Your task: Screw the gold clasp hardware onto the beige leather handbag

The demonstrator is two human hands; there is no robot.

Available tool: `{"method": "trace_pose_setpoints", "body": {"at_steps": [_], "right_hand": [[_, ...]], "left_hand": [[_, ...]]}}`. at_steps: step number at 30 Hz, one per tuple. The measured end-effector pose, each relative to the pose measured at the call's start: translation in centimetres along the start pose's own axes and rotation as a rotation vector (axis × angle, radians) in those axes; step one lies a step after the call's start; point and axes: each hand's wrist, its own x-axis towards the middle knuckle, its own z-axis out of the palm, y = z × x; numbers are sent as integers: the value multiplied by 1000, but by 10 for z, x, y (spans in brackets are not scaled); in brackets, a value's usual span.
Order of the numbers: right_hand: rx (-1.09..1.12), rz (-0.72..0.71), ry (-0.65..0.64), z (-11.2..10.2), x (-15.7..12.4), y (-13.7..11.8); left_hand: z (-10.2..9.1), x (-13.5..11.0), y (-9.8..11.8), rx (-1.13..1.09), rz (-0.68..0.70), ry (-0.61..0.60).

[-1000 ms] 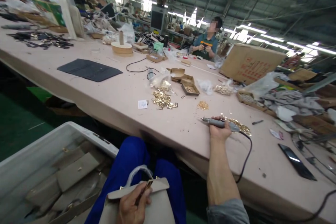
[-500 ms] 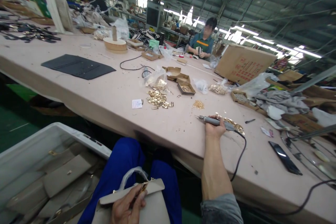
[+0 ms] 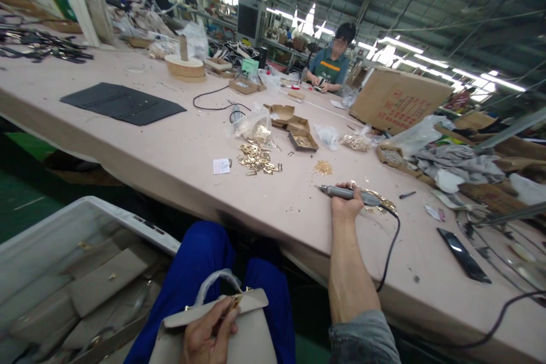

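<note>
My right hand (image 3: pixel 347 205) is closed around a grey corded electric screwdriver (image 3: pixel 335 191), its tip pointing left just above the table. Behind that hand lie gold metal pieces (image 3: pixel 386 203). On my lap rests a beige handbag (image 3: pixel 251 333) with a wrapped handle (image 3: pixel 217 277). At its flap my left hand (image 3: pixel 209 333) pinches a small gold metal fitting (image 3: pixel 234 302) between thumb and fingers. A heap of tiny gold screws or similar bits (image 3: pixel 323 167) sits beyond the screwdriver tip. Left of it is a pile of gold hardware pieces (image 3: pixel 258 157).
A white bin (image 3: pixel 91 205) with several beige bags stands at my left. On the table are a black sheet (image 3: pixel 123 103), small cardboard boxes (image 3: pixel 302 140), a large carton (image 3: pixel 398 99) and a phone (image 3: pixel 463 255). A co-worker (image 3: pixel 330 65) sits across the table.
The screwdriver and my right hand have shifted very slightly left and up. My left hand keeps its pinch at the bag's flap. The whole view has tilted a little.
</note>
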Motion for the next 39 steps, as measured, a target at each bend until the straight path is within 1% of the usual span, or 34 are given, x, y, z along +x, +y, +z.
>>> {"method": "trace_pose_setpoints", "body": {"at_steps": [6,14,21,26,31,36,39], "right_hand": [[13,-1,18,2,-2,1],[35,-1,61,3,-7,-2],[31,-9,98,11,-14,-5],[20,-12,120,15,-18,-8],[4,-22,152,16,-18,-9],[10,-21,154,15,-17,-10],[2,-21,159,15,-17,-11]], "left_hand": [[-1,-8,-9,-4,-36,-45],[0,-7,-8,-11,-19,-42],[0,-8,-11,-3,-30,-67],[1,-11,-15,-5,-10,-53],[-1,-13,-15,-8,-21,-79],[-1,-13,-17,5,-29,-78],[1,-13,-17,-12,-7,-62]]}}
